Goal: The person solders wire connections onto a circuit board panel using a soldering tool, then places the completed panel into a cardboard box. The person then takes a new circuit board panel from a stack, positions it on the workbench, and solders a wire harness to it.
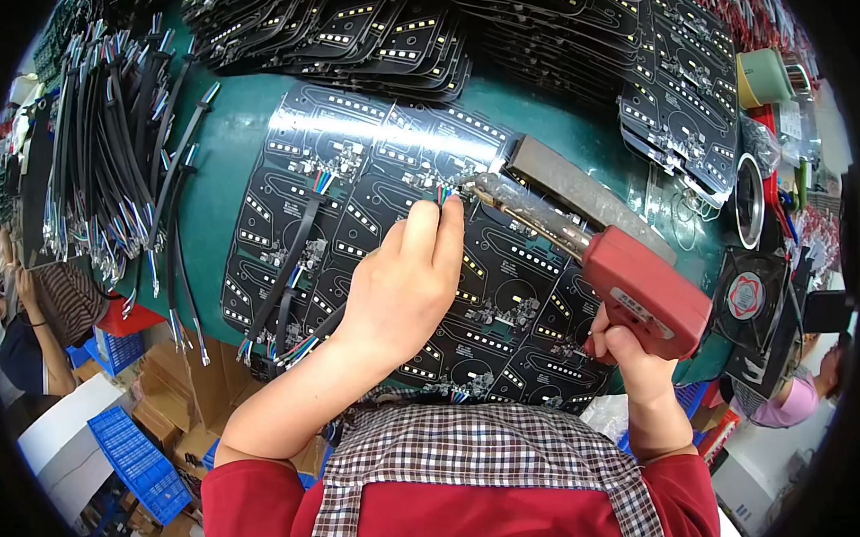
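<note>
A panel of black circuit boards (367, 219) lies on the green table mat. My left hand (407, 283) is closed, pinching the coloured wires (443, 194) of a black cable against a board near the panel's far middle. Part of that cable is hidden under my left hand and forearm. My right hand (632, 356) grips a red soldering gun (647, 294) by its handle. The gun's metal tip reaches left, right beside the pinched wires. Another black cable (301, 240) lies across the left boards, its coloured wire ends at a board's component cluster.
Bundled black cables (113, 138) lie at the left. Stacked boards (346, 35) line the far side, with another stack (680, 99) at far right. A long grey bar (579, 188) lies behind the gun. To the right are a tape roll (750, 200) and a fan (745, 295). Other people sit at both sides.
</note>
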